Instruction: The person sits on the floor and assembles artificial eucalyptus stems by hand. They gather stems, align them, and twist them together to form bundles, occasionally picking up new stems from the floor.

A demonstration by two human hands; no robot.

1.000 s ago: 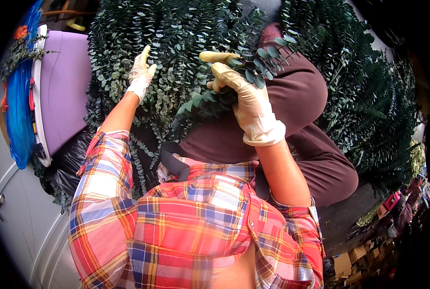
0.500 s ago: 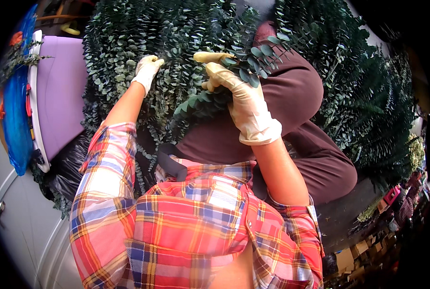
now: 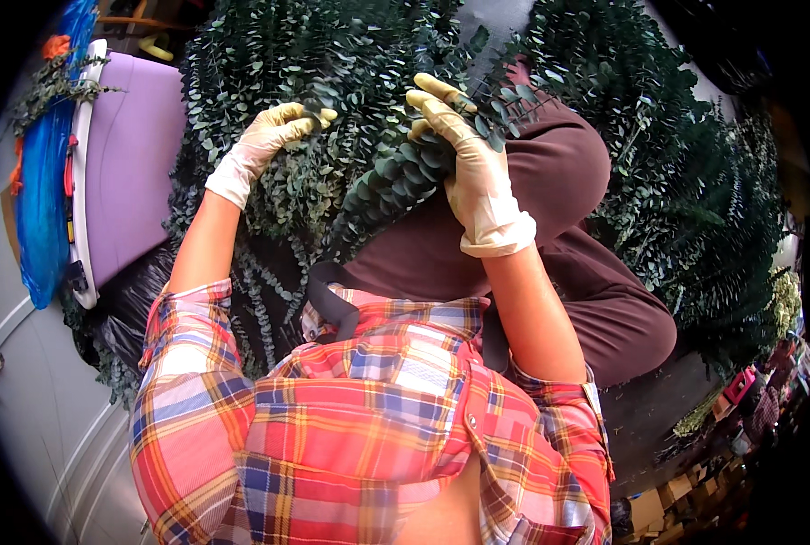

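Evidently light and springy, the eucalyptus sprig (image 3: 396, 182) is gripped by the gloved right hand (image 3: 478, 173) above the lap; its brittle leaves are best spared by holding the stem. A neighbouring branch (image 3: 310, 113) is pinched by the left hand (image 3: 264, 141).
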